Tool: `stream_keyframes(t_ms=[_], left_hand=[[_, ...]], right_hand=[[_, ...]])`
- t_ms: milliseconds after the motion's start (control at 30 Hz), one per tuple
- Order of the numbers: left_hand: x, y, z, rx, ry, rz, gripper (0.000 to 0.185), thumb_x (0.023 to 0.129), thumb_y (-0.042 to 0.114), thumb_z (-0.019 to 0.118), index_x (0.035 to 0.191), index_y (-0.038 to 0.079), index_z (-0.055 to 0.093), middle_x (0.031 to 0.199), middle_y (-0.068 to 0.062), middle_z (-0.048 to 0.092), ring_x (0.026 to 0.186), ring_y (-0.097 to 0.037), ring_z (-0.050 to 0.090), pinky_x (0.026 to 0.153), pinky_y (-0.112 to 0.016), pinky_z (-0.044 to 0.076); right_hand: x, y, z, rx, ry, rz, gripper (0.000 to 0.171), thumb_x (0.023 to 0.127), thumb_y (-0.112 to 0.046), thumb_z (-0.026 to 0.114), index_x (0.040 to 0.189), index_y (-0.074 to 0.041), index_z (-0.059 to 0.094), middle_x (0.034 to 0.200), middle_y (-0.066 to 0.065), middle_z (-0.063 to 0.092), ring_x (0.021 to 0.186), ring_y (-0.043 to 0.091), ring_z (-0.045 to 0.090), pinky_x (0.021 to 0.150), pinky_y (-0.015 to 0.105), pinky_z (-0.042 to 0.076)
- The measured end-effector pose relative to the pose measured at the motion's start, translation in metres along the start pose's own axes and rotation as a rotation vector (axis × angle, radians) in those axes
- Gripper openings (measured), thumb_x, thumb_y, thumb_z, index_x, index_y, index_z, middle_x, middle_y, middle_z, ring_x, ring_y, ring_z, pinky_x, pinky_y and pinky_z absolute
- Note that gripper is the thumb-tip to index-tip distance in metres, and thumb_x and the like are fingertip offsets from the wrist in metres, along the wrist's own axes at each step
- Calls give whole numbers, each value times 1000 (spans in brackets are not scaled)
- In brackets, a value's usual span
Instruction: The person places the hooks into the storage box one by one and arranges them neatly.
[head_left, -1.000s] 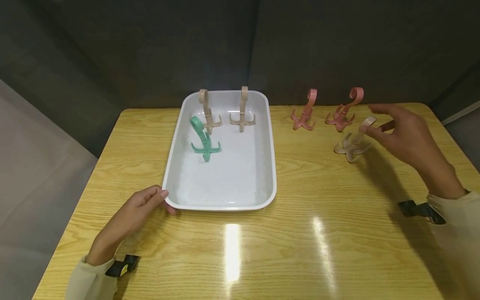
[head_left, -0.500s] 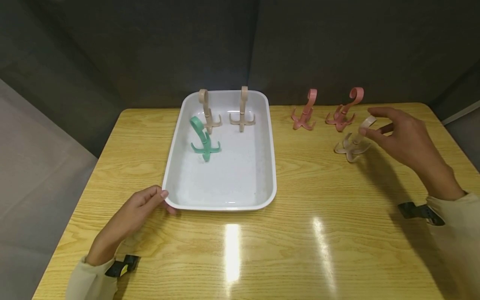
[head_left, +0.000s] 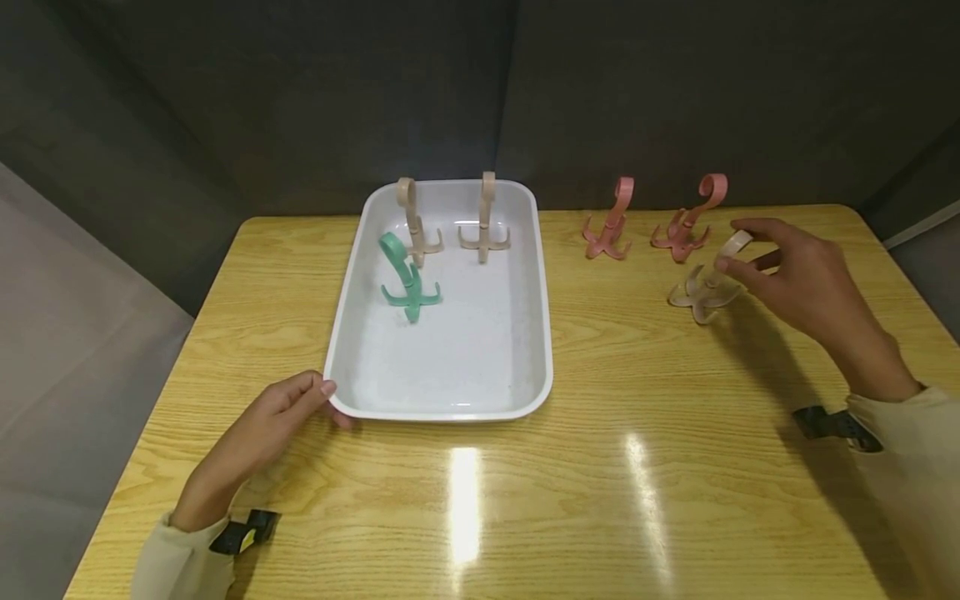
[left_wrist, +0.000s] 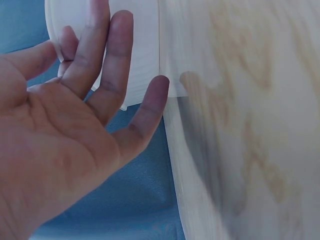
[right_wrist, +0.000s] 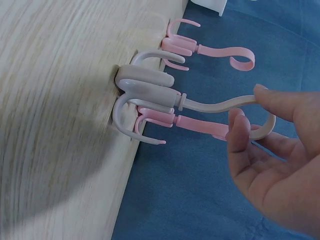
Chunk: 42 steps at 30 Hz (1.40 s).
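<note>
The right hand (head_left: pixel 806 279) is far nearer the beige hook (head_left: pixel 708 279), which stands on the table (head_left: pixel 637 467) right of the white tray (head_left: pixel 543 333); its fingers (right_wrist: pixel 240 137) pinch the curled top, stem rising toward them. The left hand (head_left: pixel 262 425), fingers relaxed, touches the tray's corner.

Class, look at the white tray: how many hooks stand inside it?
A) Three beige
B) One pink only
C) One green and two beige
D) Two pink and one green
C: the white tray holds one green hook and two beige hooks; the pink ones stand outside on the table.
</note>
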<state>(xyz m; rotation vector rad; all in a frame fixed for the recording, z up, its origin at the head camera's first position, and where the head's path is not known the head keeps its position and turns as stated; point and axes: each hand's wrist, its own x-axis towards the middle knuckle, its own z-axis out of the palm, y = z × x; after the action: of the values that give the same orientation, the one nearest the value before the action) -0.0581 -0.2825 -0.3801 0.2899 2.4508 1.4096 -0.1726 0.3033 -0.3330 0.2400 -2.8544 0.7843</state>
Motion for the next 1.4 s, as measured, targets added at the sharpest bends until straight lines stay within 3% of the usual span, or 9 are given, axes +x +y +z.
stream_keyframes(t_ms=[633, 733, 800, 867, 1400], left_hand=[[0, 0, 0, 1, -3, -9, 37, 115, 28, 43, 102, 4, 69, 95, 0, 77, 112, -12, 63, 95, -24, 43], [0, 1, 0, 6, -2, -12, 37, 115, 28, 43, 102, 4, 69, 95, 0, 77, 112, -12, 63, 95, -24, 43], [0, 1, 0, 9, 0, -15, 37, 115, 28, 43, 102, 4, 69, 95, 0, 77, 112, -13, 63, 95, -23, 42], [1, 1, 0, 11, 1, -18, 37, 115, 28, 43, 102, 4, 69, 94, 0, 77, 112, -13, 63, 95, -22, 42], [0, 1, 0, 0, -1, -15, 37, 115, 28, 43, 102, 4, 69, 95, 0, 77, 112, -14, 63, 95, -22, 42]], right_hand=[[-1, 0, 2, 18, 3, 21, 56, 104, -28, 67, 149, 1, 52, 132, 29, 59, 101, 55, 64, 54, 15, 38], [0, 1, 2, 17, 12, 20, 55, 103, -29, 68, 147, 1, 54, 129, 27, 61, 88, 16, 71, 55, 14, 38], [0, 1, 3, 16, 16, 21, 55, 103, -29, 68, 147, 1, 55, 128, 26, 62, 81, -11, 58, 56, 13, 38], [0, 1, 3, 17, 17, 22, 55, 103, -30, 69, 146, 1, 55, 127, 26, 62, 77, -27, 38, 55, 13, 38], [0, -5, 2, 38, 39, -1, 56, 102, -28, 70, 147, 1, 54, 128, 30, 61, 77, -29, 37, 56, 7, 35]])
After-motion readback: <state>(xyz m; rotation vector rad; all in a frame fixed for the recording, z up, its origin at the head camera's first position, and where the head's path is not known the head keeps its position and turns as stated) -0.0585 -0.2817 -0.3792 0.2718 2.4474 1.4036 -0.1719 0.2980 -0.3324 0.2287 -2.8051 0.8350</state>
